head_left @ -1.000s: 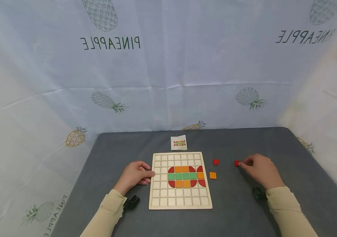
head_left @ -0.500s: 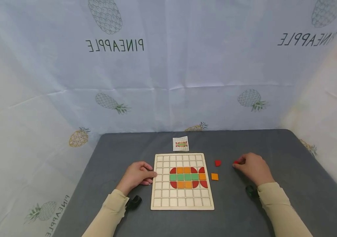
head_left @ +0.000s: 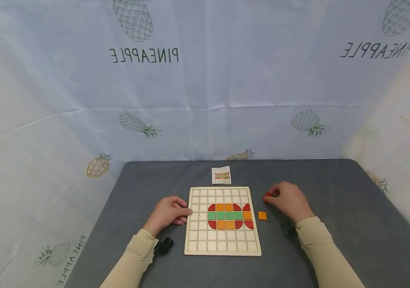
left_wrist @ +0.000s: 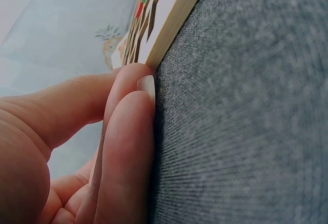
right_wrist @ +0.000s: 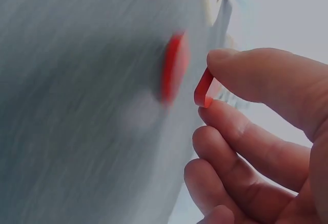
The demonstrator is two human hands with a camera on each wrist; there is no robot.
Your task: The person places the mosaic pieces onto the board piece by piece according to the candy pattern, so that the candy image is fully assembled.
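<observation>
My left hand pinches the left edge of a wooden grid board, thumb on top and fingertips against its side. Red, orange and green tiles lie in the board's squares as a rounded block, with another column at its right. My right hand is right of the board. Between thumb and index finger it holds a small red tile with a rounded corner. Just beyond it, a second red tile lies on the table, blurred in the right wrist view. An orange square tile lies beside the board's right edge.
A small pattern card lies behind the board, printed with a similar coloured figure on a grid. The grey table ends at a pineapple-print curtain at the back and sides.
My right hand has lifted the farther red tile and carried it left, close to the other red tile. My left hand stays at the board's edge. The head view has shifted slightly.
</observation>
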